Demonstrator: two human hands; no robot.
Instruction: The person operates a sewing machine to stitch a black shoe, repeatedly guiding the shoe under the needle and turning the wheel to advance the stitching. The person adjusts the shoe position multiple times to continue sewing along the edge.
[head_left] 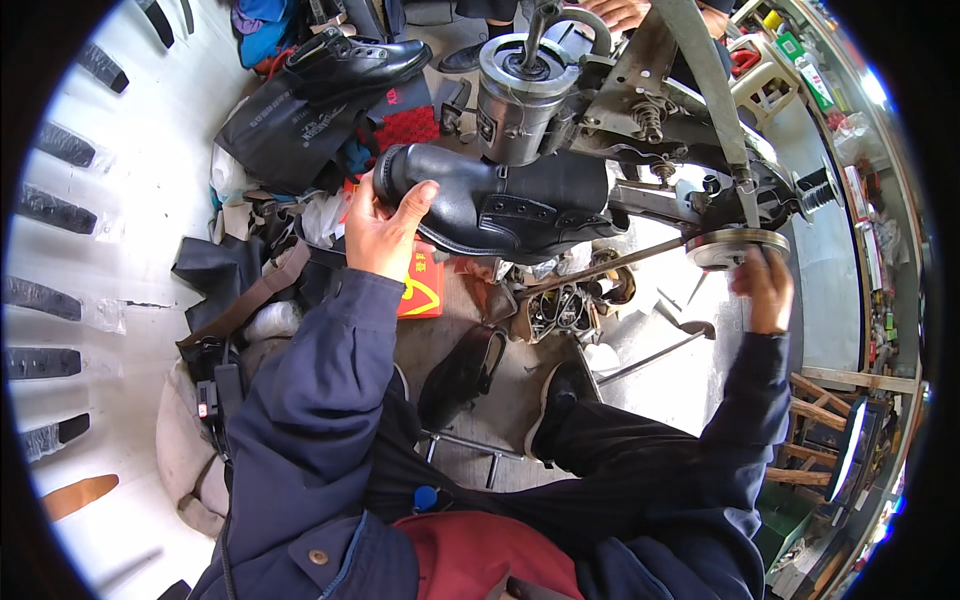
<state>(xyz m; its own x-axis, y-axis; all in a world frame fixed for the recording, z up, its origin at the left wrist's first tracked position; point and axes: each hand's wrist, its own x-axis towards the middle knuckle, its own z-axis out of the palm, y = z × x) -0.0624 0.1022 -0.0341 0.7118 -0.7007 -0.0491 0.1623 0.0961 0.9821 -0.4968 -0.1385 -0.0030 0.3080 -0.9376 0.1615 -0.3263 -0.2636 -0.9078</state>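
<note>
Leather shoe [495,195], black and glossy, lies sideways before you at the machine, its rounded end to your left with a sole edge curving around it, eyelets dotting the stitched flap. Its opening meets the machine arm [655,200]; how far that reaches inside is hidden. Your left hand [385,235] grasps the rounded end, thumb on top, while your right hand [765,290] has its fingers at the near rim of the handwheel [725,240]; you can't tell how firmly. Mind the metal cylinder [515,115] crowding the shoe's far side, the spool [818,190] just right of the wheel, and the red box [425,280] near your left wrist. Your 2 forearms have open room between them, above pale floor [665,395] and 1 loose shoe [460,375].
</note>
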